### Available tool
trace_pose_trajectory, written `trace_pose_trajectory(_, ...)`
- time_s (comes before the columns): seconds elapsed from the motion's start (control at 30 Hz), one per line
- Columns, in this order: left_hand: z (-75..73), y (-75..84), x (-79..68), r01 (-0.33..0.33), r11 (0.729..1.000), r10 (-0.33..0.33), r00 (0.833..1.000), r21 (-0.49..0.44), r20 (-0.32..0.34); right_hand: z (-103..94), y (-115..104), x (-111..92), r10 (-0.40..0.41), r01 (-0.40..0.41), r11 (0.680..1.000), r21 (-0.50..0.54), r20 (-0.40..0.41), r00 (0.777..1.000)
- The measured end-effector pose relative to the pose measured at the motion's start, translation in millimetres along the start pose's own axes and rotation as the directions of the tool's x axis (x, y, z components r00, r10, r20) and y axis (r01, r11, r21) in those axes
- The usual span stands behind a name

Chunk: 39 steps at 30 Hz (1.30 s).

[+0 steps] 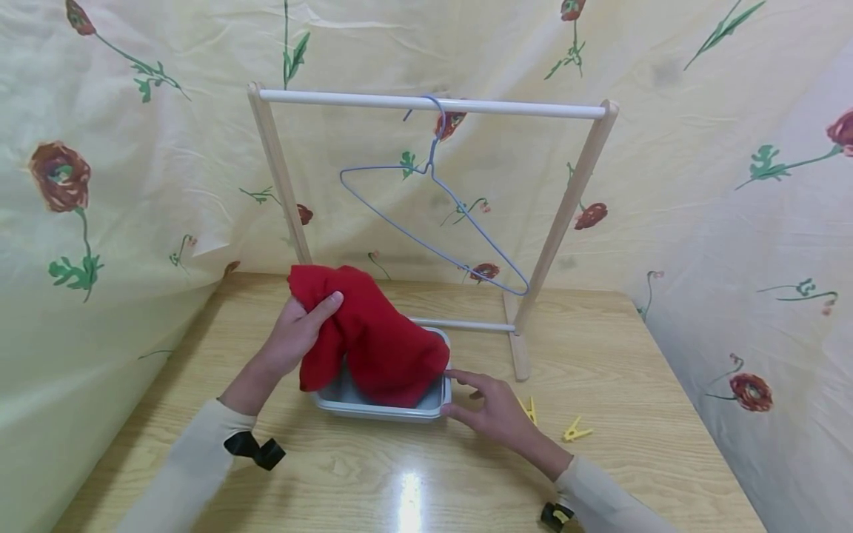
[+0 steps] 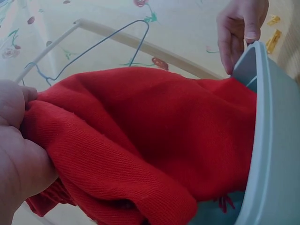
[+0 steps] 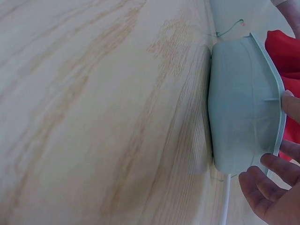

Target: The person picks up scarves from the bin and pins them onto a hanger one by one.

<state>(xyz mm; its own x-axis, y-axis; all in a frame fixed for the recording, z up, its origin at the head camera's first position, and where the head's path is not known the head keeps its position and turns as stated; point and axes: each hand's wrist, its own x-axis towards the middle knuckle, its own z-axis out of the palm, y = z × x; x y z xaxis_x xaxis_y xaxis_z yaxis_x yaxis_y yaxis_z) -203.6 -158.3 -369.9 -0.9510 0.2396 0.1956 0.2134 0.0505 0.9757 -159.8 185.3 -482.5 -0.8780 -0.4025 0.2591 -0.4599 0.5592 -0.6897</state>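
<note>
A red fringed scarf (image 1: 393,340) lies bunched partly in a light blue plastic basin (image 1: 383,409), one end raised above the rim. My left hand (image 1: 300,337) grips that raised end, thumb on top of the cloth and the other fingers hidden beneath. Fringe strands (image 2: 225,202) dangle by the basin's inside in the left wrist view. At the basin's right side, my right hand (image 1: 489,407) touches the rim with thumb and index finger spread apart. Its other fingers (image 3: 255,190) stay loosely bent outside the basin wall.
Behind the basin stands a wooden rack with a white top rail (image 1: 373,99) and a lower rail (image 1: 466,324). A blue wire hanger (image 1: 400,222) hangs from the top rail. Two yellow clothespins (image 1: 576,430) lie on the wooden table (image 1: 320,481), right of the basin.
</note>
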Motion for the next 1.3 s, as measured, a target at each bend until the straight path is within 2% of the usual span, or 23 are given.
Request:
trace_pose_trajectory(0.2,-1.2,9.1,3.3,0.022,0.999,-0.021,0.999,0.031,-0.024,0.1,1.0,0.5,-0.009,0.009,1.0,0.0,0.001,1.0)
trace_pose_trajectory(0.43,-4.3,19.3,3.3,0.018,0.999,-0.016,0.998,0.035,-0.054,-2.9,-0.3,0.7,-0.021,0.021,1.0,0.005,0.011,1.0)
trace_pose_trajectory(0.67,-7.7,27.2,2.8,0.052,0.999,-0.051,0.997,0.013,-0.057,-9.4,-3.1,0.5,-0.008,0.008,0.999,-0.04,-0.001,1.0)
trace_pose_trajectory(0.8,-10.2,31.4,2.1,0.049,0.999,-0.049,0.997,0.005,-0.064,-16.9,-8.3,0.9,-0.019,0.019,0.999,-0.035,-0.005,1.0)
trace_pose_trajectory(0.93,-11.4,36.4,1.5,0.017,1.0,-0.018,0.998,-0.025,-0.064,-26.6,-17.8,1.6,-0.038,0.038,0.999,-0.029,-0.013,0.999)
trace_pose_trajectory(1.3,-11.2,53.2,-2.1,-0.007,0.995,0.0,0.997,-0.098,-0.075,-62.3,-51.5,10.1,-0.153,0.145,0.986,-0.086,-0.087,0.984)
